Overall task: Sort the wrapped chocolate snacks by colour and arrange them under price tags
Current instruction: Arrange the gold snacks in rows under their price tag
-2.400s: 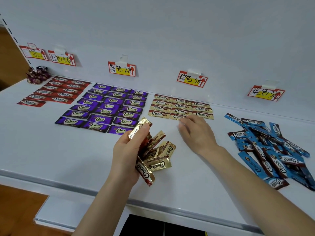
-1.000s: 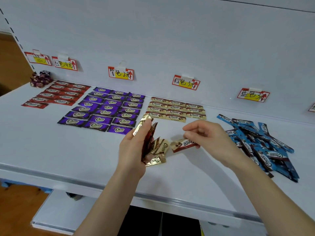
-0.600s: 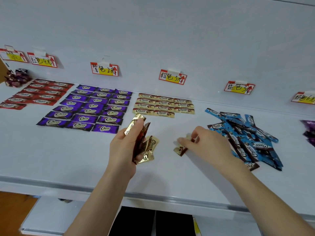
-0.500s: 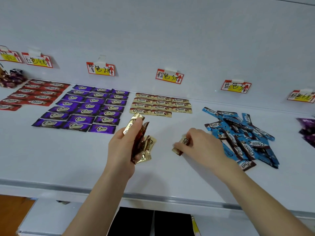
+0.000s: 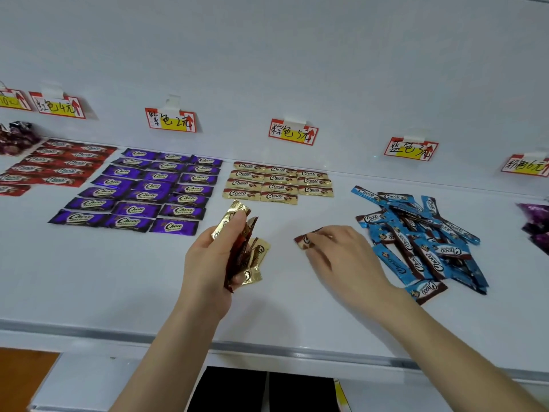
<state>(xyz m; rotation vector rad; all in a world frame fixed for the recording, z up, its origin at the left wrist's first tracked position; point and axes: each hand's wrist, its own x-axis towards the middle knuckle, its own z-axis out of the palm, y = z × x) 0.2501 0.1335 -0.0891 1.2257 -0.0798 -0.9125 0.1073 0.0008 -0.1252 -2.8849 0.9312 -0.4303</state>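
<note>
My left hand [image 5: 211,263] grips a bunch of gold wrapped snacks [image 5: 243,251] upright above the white shelf [image 5: 118,278]. My right hand [image 5: 341,257] pinches a single gold snack [image 5: 304,240] low over the shelf, its end poking out past my fingers. Neat rows of gold snacks [image 5: 279,182] lie under the brown price tag [image 5: 293,132]. Purple snacks [image 5: 148,188] lie in rows under the purple tag [image 5: 170,119], and red snacks [image 5: 59,165] under the red tag [image 5: 58,104]. A loose heap of blue snacks [image 5: 416,239] lies under the blue tag [image 5: 411,149].
Dark purple twisted sweets [image 5: 16,138] sit at the far left, and more purple wrappers [image 5: 537,224] at the right edge under another tag [image 5: 525,165]. The shelf's metal front lip [image 5: 267,349] runs below my wrists.
My right hand pulled one gold snack from the left-hand bunch and carried it rightward and down near the shelf. The view shifted right, showing more of the blue heap.
</note>
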